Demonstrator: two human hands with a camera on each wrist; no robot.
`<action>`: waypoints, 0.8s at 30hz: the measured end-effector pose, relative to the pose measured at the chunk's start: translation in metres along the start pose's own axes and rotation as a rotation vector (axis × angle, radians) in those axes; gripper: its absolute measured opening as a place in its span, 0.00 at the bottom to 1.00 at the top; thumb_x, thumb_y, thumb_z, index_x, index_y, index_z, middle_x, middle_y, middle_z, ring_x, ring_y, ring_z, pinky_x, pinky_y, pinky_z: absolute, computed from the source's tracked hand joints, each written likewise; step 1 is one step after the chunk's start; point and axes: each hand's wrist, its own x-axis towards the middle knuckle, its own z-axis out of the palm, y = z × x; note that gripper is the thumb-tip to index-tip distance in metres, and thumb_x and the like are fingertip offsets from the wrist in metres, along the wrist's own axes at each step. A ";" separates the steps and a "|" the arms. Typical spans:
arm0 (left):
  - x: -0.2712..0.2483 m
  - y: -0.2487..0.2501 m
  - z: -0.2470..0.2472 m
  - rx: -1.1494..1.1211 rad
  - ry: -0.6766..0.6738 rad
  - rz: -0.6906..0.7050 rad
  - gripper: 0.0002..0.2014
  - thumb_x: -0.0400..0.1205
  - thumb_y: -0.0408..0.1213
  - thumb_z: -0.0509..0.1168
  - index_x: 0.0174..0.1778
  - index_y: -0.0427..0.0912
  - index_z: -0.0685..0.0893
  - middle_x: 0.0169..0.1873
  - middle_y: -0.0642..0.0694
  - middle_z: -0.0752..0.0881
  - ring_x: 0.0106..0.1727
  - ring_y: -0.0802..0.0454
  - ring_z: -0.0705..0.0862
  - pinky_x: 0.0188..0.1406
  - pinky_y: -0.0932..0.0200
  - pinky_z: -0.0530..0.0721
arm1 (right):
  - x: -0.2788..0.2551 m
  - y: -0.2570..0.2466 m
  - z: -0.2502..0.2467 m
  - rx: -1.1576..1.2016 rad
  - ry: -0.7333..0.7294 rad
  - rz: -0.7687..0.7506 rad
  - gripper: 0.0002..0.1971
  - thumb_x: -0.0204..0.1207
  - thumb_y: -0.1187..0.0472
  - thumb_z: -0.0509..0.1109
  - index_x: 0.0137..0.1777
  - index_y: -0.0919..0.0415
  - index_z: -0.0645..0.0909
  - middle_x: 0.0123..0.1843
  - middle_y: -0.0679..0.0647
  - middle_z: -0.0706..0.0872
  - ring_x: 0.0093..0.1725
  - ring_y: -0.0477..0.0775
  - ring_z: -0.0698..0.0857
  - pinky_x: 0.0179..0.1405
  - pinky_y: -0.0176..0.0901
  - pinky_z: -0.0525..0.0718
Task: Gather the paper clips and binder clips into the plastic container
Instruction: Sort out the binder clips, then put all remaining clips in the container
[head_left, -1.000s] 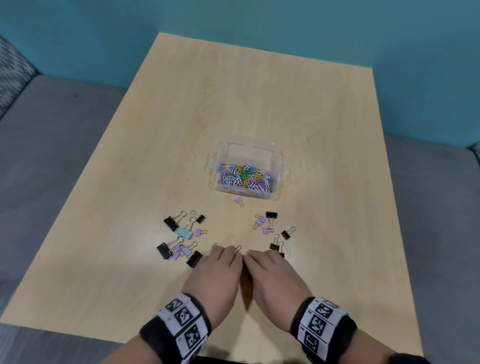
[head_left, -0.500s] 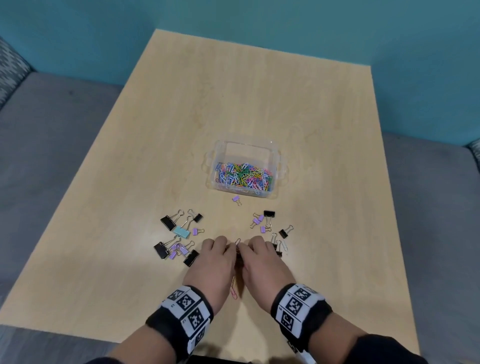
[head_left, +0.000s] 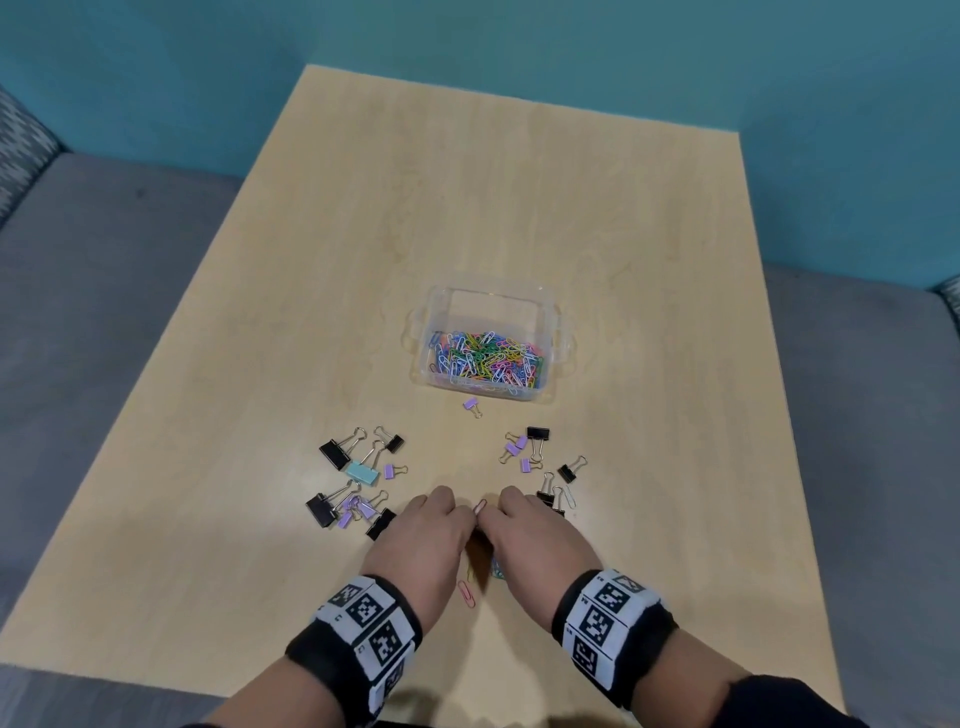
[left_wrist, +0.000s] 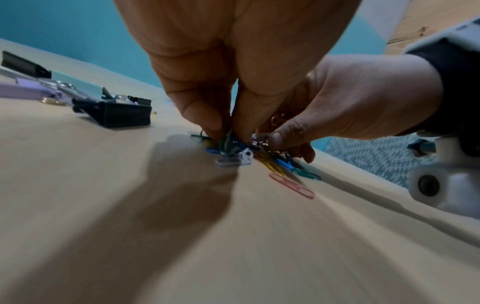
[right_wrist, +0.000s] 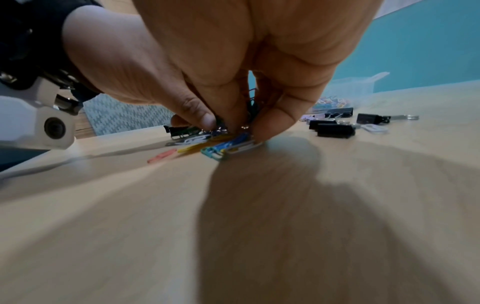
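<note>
A clear plastic container (head_left: 556, 332) with many coloured paper clips inside stands mid-table. My left hand (head_left: 423, 535) and right hand (head_left: 535, 535) meet knuckle to knuckle near the front edge, each with curled fingers and thumb pinching a bunch of coloured paper clips (left_wrist: 233, 152) (right_wrist: 228, 146) against the table. A pink paper clip (head_left: 466, 593) lies loose between my wrists, and another pink clip (head_left: 479, 506) pokes up between my fingertips. Black, purple and teal binder clips lie in a left group (head_left: 358, 473) and a right group (head_left: 540, 457).
One purple binder clip (head_left: 471, 405) lies alone just in front of the container. The wooden table (head_left: 493, 208) is bare behind the container. Grey cushions flank the table and a teal wall stands behind it.
Both hands have slid forward on the table, their wrists spreading apart. A pink paper clip now lies uncovered behind them.
</note>
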 end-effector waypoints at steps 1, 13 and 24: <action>0.001 -0.001 0.000 0.011 -0.002 -0.007 0.14 0.65 0.24 0.66 0.38 0.48 0.75 0.35 0.50 0.72 0.31 0.52 0.64 0.25 0.57 0.65 | -0.001 0.000 0.001 0.001 0.006 -0.005 0.18 0.68 0.76 0.62 0.55 0.59 0.73 0.49 0.56 0.73 0.41 0.55 0.68 0.34 0.48 0.67; -0.001 -0.004 -0.011 0.043 -0.098 0.031 0.17 0.60 0.25 0.69 0.36 0.47 0.73 0.31 0.52 0.71 0.25 0.53 0.62 0.22 0.60 0.59 | -0.006 0.012 0.002 0.156 -0.030 0.066 0.02 0.80 0.64 0.62 0.48 0.58 0.75 0.43 0.48 0.70 0.35 0.54 0.72 0.33 0.45 0.70; 0.060 -0.017 -0.092 -0.415 0.167 -0.119 0.04 0.75 0.40 0.70 0.35 0.49 0.81 0.30 0.54 0.80 0.35 0.52 0.79 0.35 0.58 0.70 | 0.039 0.034 -0.075 0.620 0.203 0.202 0.05 0.74 0.58 0.71 0.38 0.55 0.79 0.27 0.48 0.79 0.24 0.48 0.78 0.25 0.43 0.76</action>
